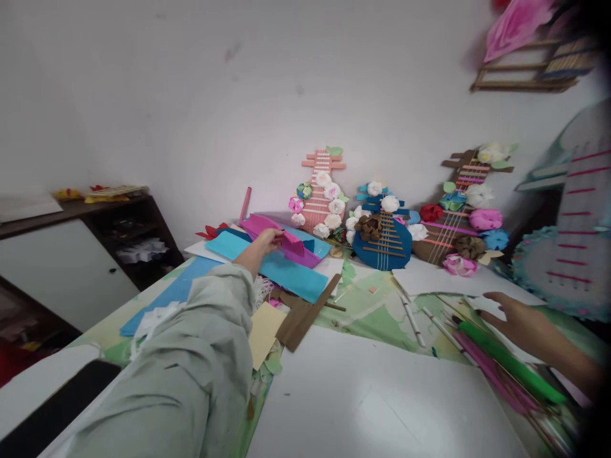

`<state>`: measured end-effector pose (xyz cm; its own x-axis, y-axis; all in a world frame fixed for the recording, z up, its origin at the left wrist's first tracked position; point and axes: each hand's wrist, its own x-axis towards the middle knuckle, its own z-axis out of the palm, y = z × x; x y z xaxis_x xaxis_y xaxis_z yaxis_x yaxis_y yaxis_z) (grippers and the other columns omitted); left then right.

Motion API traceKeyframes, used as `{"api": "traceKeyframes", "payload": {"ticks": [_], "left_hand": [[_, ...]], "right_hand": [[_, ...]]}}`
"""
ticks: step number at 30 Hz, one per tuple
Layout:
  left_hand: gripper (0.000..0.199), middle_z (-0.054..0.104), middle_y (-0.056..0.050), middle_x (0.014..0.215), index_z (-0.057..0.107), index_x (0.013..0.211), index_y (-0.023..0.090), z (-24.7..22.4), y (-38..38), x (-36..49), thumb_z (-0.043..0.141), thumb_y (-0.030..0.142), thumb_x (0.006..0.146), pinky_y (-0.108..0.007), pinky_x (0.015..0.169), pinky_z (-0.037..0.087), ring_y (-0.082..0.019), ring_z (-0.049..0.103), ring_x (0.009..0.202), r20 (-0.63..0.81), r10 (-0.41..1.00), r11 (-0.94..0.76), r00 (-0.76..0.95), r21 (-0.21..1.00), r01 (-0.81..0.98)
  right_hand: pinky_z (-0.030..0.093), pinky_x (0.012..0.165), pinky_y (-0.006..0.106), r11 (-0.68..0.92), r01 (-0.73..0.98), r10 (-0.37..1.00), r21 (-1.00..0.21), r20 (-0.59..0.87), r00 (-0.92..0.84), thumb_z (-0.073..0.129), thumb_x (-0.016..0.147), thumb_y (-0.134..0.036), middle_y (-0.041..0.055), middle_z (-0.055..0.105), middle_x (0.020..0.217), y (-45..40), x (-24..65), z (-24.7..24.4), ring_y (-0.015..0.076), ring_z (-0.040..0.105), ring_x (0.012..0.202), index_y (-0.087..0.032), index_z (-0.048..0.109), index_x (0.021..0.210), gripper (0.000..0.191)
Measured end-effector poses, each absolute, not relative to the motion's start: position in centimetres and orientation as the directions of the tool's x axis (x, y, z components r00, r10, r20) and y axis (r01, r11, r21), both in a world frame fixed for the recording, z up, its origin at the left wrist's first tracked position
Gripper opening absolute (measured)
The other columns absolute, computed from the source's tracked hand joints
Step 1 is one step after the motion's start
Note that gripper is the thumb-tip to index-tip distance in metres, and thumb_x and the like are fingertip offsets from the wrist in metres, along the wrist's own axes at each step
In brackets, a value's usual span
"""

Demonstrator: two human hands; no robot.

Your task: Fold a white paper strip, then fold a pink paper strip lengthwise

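My left hand (265,243), in a pale green sleeve, reaches far across the table and pinches a magenta paper sheet (267,226) lying on a stack of blue sheets (286,270). My right hand (518,318) hovers open, fingers spread, at the right, just above a green paper rod (506,359) and several pink paper rods (482,369). A big white sheet (372,394) lies in front of me.
Three paper lute models with paper flowers lean on the wall: a pink one (322,197), a blue one (384,238), a brown one (453,216). Brown card strips (305,315) and a yellow card (265,331) lie mid-table. A dark cabinet (71,254) stands left.
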<state>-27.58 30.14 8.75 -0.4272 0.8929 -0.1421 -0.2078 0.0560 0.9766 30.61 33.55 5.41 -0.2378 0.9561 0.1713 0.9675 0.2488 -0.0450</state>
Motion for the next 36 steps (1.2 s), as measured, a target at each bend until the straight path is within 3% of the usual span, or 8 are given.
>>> {"api": "traceKeyframes", "payload": {"ticks": [7,10,14,17,19,26,30,36], "left_hand": [[0.028,0.058,-0.008,0.111,0.055,0.112,0.014,14.4,25.5,-24.0,0.055,0.030,0.089,-0.037,0.080,0.051,-0.019,0.059,0.094,0.085,0.966,-0.134,-0.243,0.972,-0.192],[0.021,0.063,-0.007,0.101,0.062,0.098,0.013,16.0,21.3,-19.5,0.065,0.020,0.079,-0.031,0.082,0.048,-0.019,0.059,0.095,0.156,0.985,-0.167,-0.075,0.969,-0.180],[0.030,0.065,-0.007,0.093,0.067,0.087,0.012,15.1,14.2,-12.2,0.078,0.027,0.062,-0.035,0.082,0.046,-0.026,0.059,0.096,0.137,0.970,-0.112,0.203,0.985,-0.134],[0.033,0.062,-0.007,0.101,0.070,0.078,0.014,12.1,9.1,-6.9,0.081,0.038,0.059,-0.033,0.088,0.044,-0.027,0.055,0.104,0.124,0.926,-0.092,0.356,0.990,-0.106],[0.034,0.060,-0.007,0.104,0.070,0.082,0.015,9.4,6.2,-3.9,0.077,0.043,0.064,-0.032,0.087,0.044,-0.025,0.055,0.103,0.098,0.861,-0.061,0.498,0.994,-0.091],[0.049,0.063,-0.008,0.097,0.066,0.098,0.014,3.9,0.1,0.3,0.069,0.054,0.070,-0.030,0.077,0.047,-0.019,0.059,0.086,-0.097,0.736,0.093,0.670,0.995,0.042],[0.055,0.062,-0.007,0.095,0.056,0.095,0.017,3.9,-0.4,-0.5,0.075,0.054,0.060,-0.029,0.065,0.050,-0.019,0.064,0.078,-0.370,0.786,0.341,0.495,0.928,0.153],[0.035,0.062,-0.008,0.094,0.050,0.091,0.017,3.5,0.3,-2.2,0.056,0.047,0.073,-0.030,0.065,0.052,-0.021,0.067,0.082,-0.303,0.922,0.210,0.239,0.914,0.348]], "right_hand": [[0.050,0.079,0.043,0.305,0.857,0.941,-0.415,0.267,-0.206,0.046,0.071,-0.054,0.0124,0.068,0.100,28.7,26.9,8.4,0.0308,0.065,0.087,-0.020,0.055,0.110,0.053],[0.051,0.083,0.039,0.329,0.611,0.940,-0.720,0.185,-0.288,0.051,0.074,-0.055,0.0128,0.066,0.107,24.3,23.7,9.4,0.0288,0.063,0.099,-0.021,0.056,0.103,0.045],[0.052,0.084,0.042,0.030,0.207,0.845,-0.978,-0.085,-0.528,0.032,0.087,-0.060,0.0177,0.056,0.128,18.0,19.5,9.3,0.0274,0.064,0.102,-0.020,0.048,0.119,0.055],[0.051,0.085,0.043,-0.170,0.051,0.714,-0.984,-0.159,-0.681,0.019,0.089,-0.062,0.0163,0.061,0.121,14.3,17.6,7.9,0.0258,0.064,0.103,-0.019,0.045,0.124,0.061],[0.053,0.081,0.040,-0.211,0.003,0.768,-0.977,-0.168,-0.619,0.040,0.086,-0.053,0.0141,0.065,0.114,12.3,17.1,6.6,0.0247,0.066,0.096,-0.019,0.046,0.122,0.049],[0.053,0.069,0.031,-0.101,0.177,0.851,-0.979,-0.177,-0.493,0.059,0.067,-0.023,0.0081,0.068,0.097,8.3,19.3,3.1,0.0186,0.066,0.080,-0.017,0.053,0.111,0.045],[0.048,0.061,0.024,0.068,0.333,0.813,-0.940,-0.142,-0.565,0.060,0.059,-0.015,0.0049,0.068,0.099,8.1,21.5,3.3,0.0157,0.064,0.076,-0.017,0.062,0.102,0.042],[0.047,0.071,0.027,0.406,0.534,0.739,-0.742,-0.078,-0.670,0.055,0.055,-0.003,0.0028,0.070,0.090,9.9,23.9,3.9,0.0187,0.063,0.081,-0.022,0.071,0.100,0.051]]}}
